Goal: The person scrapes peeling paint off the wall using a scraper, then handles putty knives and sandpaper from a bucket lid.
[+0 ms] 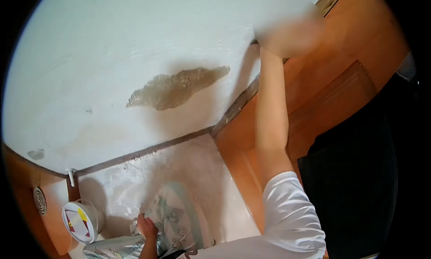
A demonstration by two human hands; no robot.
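My right hand (292, 34) is raised at the top, beside the white wall (90, 43) and the wooden door frame. A blur covers it, so its fingers and anything in them are hidden. Low in the view, my left hand (147, 226) is closed in front of my patterned trousers (175, 218). Something small and pale shows at its fingertips, too unclear to name. Between the two hands, the wall has a bare greyish-brown patch (177, 89) with ragged edges where the paint has come away.
A white bucket (81, 222) with a printed lid stands at lower left, near a round ringed disc (39, 200) and a white pipe stub (71, 177). The orange-brown door (327, 93) is to the right, with black cloth (350, 182) in front. A smaller damaged spot (36, 154) marks the wall.
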